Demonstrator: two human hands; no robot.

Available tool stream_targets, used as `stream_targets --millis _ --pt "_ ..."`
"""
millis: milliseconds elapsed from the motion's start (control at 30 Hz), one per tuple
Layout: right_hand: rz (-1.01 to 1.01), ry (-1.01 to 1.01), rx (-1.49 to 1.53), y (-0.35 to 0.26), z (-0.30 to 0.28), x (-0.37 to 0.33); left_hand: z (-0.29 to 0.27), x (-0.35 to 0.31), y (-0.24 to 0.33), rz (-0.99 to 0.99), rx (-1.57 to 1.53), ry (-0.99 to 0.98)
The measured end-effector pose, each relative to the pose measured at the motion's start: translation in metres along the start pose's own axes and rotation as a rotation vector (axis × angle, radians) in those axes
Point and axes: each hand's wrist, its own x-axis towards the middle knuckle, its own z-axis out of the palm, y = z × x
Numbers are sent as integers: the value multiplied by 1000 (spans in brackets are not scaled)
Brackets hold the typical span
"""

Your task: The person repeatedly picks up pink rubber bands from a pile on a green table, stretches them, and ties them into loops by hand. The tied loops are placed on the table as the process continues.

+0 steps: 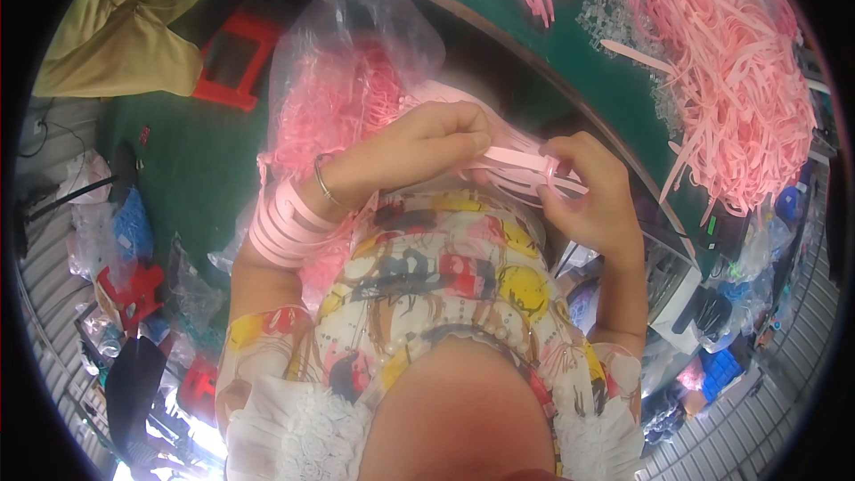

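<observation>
A green floor point(169, 174) spreads out at the left, strewn with clear plastic farther down, and a green table point(579, 58) curves across the upper right. On the table lies a big tangled heap of pink straps point(744, 89), with small clear pieces point(610, 13) scattered at its edge. Near the person's lap stands a clear bag point(312, 22) of pink stuff; beyond it are a red stool point(203, 89) and someone's yellow-green garment point(116, 44). Pink loops point(294, 230) ring the left forearm. The left hand point(436, 138) is curled, thumb and forefinger pinching a pink strap point(517, 158) stretched between both hands, before the chest. The right hand point(592, 191) is partly open, thumb and fingers at the strap's other end.
</observation>
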Motion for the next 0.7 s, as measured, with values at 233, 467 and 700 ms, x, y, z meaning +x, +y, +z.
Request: stream_targets --millis 233,467,700 --pt "20 -122 93 20 -5 -7 -3 8 -9 -116 90 -32" --pt "273 -189 384 40 6 -15 3 9 -7 -171 208 -18" --pt "381 -168 657 36 6 -17 7 15 -5 -41 355 4"
